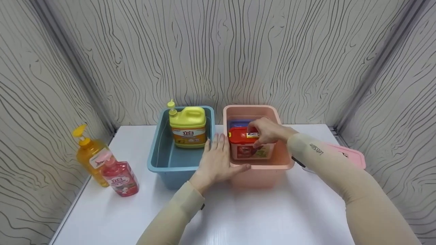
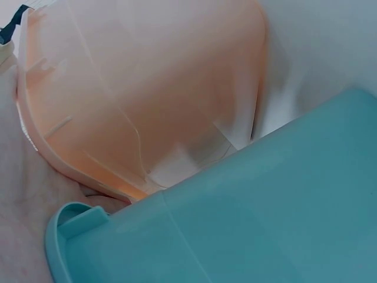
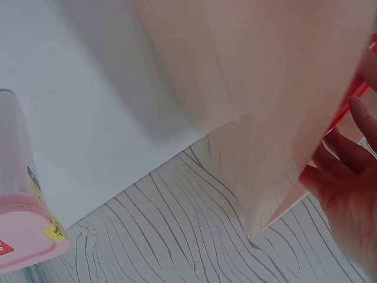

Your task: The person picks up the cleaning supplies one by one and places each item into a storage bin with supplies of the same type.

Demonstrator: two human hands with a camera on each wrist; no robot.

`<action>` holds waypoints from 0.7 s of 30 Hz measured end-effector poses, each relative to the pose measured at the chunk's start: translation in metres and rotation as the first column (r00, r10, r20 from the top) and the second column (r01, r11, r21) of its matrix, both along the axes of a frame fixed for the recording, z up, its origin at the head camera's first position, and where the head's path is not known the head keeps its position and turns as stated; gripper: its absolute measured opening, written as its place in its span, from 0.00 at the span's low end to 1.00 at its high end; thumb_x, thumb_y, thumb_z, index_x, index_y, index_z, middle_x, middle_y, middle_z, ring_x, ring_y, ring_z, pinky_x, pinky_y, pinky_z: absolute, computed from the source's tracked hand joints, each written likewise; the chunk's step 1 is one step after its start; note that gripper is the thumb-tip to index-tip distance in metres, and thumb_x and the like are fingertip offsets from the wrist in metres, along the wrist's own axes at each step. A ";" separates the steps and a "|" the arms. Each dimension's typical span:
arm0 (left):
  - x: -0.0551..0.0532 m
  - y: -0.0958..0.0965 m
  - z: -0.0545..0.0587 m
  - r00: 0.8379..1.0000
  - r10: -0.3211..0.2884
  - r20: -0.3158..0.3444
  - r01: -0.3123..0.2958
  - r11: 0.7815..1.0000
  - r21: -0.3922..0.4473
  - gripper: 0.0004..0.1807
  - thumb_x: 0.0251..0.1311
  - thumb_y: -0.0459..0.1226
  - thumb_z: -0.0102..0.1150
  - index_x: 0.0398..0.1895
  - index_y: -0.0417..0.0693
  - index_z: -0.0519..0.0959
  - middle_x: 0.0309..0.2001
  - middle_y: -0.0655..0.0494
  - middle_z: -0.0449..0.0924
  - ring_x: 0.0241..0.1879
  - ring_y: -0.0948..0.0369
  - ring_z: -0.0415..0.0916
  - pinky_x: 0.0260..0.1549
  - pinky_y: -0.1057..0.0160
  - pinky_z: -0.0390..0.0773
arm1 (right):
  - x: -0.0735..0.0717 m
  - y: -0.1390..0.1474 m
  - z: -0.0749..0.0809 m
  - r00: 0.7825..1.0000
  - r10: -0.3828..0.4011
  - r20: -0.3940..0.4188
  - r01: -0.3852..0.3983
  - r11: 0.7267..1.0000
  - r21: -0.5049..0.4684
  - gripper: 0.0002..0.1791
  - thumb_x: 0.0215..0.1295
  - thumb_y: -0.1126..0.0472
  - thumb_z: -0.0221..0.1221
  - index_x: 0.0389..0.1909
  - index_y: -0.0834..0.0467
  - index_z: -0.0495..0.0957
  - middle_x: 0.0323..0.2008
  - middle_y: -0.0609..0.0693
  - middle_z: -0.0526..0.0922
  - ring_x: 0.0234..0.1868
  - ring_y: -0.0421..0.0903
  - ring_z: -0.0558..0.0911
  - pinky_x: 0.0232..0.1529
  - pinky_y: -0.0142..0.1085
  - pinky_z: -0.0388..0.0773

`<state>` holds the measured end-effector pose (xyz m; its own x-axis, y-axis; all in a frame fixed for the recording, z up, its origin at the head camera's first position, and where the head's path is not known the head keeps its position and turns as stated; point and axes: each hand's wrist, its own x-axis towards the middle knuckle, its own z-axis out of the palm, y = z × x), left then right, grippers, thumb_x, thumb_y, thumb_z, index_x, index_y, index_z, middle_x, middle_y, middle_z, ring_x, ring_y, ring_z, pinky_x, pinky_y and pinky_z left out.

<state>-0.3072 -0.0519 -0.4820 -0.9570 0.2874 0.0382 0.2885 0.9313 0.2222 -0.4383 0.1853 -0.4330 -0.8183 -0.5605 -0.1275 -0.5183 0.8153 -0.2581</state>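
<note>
My left hand (image 1: 216, 163) lies with straight fingers across the adjoining rims of a blue bin (image 1: 170, 169) and a pink bin (image 1: 260, 167), its thumb out over the pink bin's front edge. In the pink bin is a plastic tub (image 1: 245, 150) with a red lid and printed label. My right hand (image 1: 268, 131) reaches in from the right and grips this tub at the lid's right part, fingers on top and thumb at the front. Behind it shows a blue-lidded item (image 1: 240, 123). The right wrist view catches curled fingers (image 3: 344, 154) by the red lid, partly behind the bin wall.
A yellow jug with a pump (image 1: 189, 119) stands in the blue bin. At the table's left are an amber pump bottle (image 1: 89, 153) and a red-pink bottle (image 1: 121, 180). A pink-lidded container (image 1: 352, 156) is at the right, partly behind my forearm. Patterned walls (image 1: 190, 51) enclose the table.
</note>
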 end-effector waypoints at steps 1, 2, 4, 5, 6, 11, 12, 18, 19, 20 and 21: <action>0.000 0.000 0.000 1.000 0.001 0.000 -0.001 1.000 0.003 0.74 0.62 0.87 0.39 0.94 0.42 0.45 0.94 0.45 0.44 0.95 0.43 0.39 0.92 0.34 0.46 | 0.000 0.000 0.000 1.000 -0.007 0.005 0.007 1.000 0.002 0.32 0.59 0.55 0.85 0.62 0.57 0.85 0.57 0.55 0.90 0.57 0.53 0.83 0.66 0.55 0.86; 0.000 0.000 0.000 1.000 0.002 -0.001 -0.002 1.000 0.003 0.74 0.62 0.87 0.39 0.94 0.42 0.45 0.94 0.45 0.44 0.95 0.43 0.39 0.92 0.34 0.47 | 0.000 -0.001 -0.001 1.000 -0.014 0.010 0.014 1.000 0.003 0.32 0.58 0.55 0.85 0.62 0.56 0.85 0.58 0.54 0.90 0.57 0.53 0.83 0.66 0.55 0.86; -0.001 0.000 -0.001 1.000 0.004 -0.002 -0.004 1.000 0.006 0.74 0.61 0.87 0.39 0.94 0.42 0.45 0.94 0.45 0.44 0.95 0.43 0.39 0.92 0.34 0.48 | 0.000 -0.001 -0.002 1.000 -0.022 0.017 0.022 1.000 0.004 0.32 0.59 0.55 0.85 0.62 0.56 0.85 0.58 0.54 0.90 0.58 0.53 0.83 0.67 0.55 0.86; -0.001 0.000 -0.001 1.000 0.005 -0.003 -0.005 1.000 0.009 0.74 0.62 0.87 0.40 0.94 0.42 0.45 0.94 0.45 0.44 0.95 0.43 0.39 0.92 0.33 0.48 | -0.001 -0.002 -0.002 0.999 -0.025 0.020 0.025 1.000 0.001 0.31 0.59 0.55 0.85 0.62 0.55 0.85 0.58 0.54 0.90 0.58 0.53 0.83 0.67 0.55 0.86; -0.001 0.000 -0.001 1.000 0.007 -0.002 -0.007 1.000 0.010 0.74 0.61 0.87 0.40 0.94 0.43 0.45 0.94 0.45 0.44 0.95 0.43 0.38 0.92 0.34 0.47 | -0.001 -0.002 -0.003 0.999 -0.028 0.024 0.028 1.000 -0.001 0.31 0.59 0.55 0.85 0.62 0.55 0.85 0.57 0.54 0.90 0.57 0.52 0.83 0.67 0.55 0.86; -0.001 0.000 -0.001 1.000 0.006 -0.001 -0.006 1.000 0.002 0.74 0.62 0.87 0.40 0.94 0.43 0.45 0.94 0.46 0.44 0.95 0.43 0.39 0.92 0.33 0.48 | 0.000 -0.003 -0.005 0.999 -0.036 0.040 0.037 0.999 -0.011 0.31 0.60 0.55 0.85 0.63 0.55 0.85 0.57 0.53 0.91 0.56 0.52 0.84 0.65 0.55 0.88; -0.001 0.000 -0.001 1.000 0.005 0.000 -0.005 1.000 0.001 0.74 0.62 0.87 0.39 0.94 0.43 0.45 0.94 0.46 0.44 0.95 0.43 0.38 0.92 0.33 0.48 | 0.000 -0.003 -0.005 0.998 -0.037 0.042 0.037 0.999 -0.011 0.31 0.60 0.55 0.85 0.63 0.55 0.85 0.58 0.53 0.91 0.56 0.52 0.84 0.65 0.54 0.88; -0.001 0.000 -0.001 1.000 0.006 0.009 -0.006 1.000 0.006 0.74 0.62 0.87 0.40 0.94 0.43 0.45 0.94 0.46 0.44 0.95 0.43 0.38 0.92 0.33 0.47 | 0.002 -0.004 -0.006 0.995 -0.052 0.083 0.055 0.998 -0.033 0.31 0.63 0.56 0.83 0.65 0.53 0.84 0.61 0.53 0.89 0.61 0.53 0.85 0.69 0.57 0.87; -0.001 0.000 -0.002 1.000 0.007 0.010 -0.007 1.000 0.005 0.74 0.61 0.87 0.40 0.94 0.44 0.45 0.95 0.46 0.44 0.95 0.43 0.38 0.92 0.33 0.47 | 0.002 -0.004 -0.006 0.995 -0.054 0.089 0.058 0.998 -0.038 0.31 0.63 0.56 0.83 0.65 0.52 0.84 0.61 0.53 0.89 0.62 0.53 0.86 0.70 0.58 0.87; -0.001 0.000 -0.002 1.000 0.008 0.012 -0.008 1.000 0.006 0.74 0.61 0.87 0.40 0.94 0.44 0.45 0.95 0.46 0.43 0.95 0.43 0.38 0.92 0.33 0.46 | 0.002 -0.004 -0.007 0.994 -0.056 0.096 0.061 0.997 -0.044 0.31 0.63 0.57 0.83 0.65 0.52 0.84 0.62 0.53 0.89 0.63 0.53 0.86 0.70 0.58 0.86; -0.002 0.000 -0.002 1.000 0.008 0.011 -0.008 1.000 0.006 0.74 0.61 0.87 0.40 0.94 0.44 0.45 0.95 0.46 0.43 0.95 0.43 0.38 0.92 0.33 0.46 | 0.002 -0.004 -0.007 0.994 -0.056 0.099 0.061 0.997 -0.048 0.31 0.62 0.57 0.83 0.65 0.52 0.84 0.62 0.53 0.89 0.63 0.53 0.86 0.70 0.58 0.86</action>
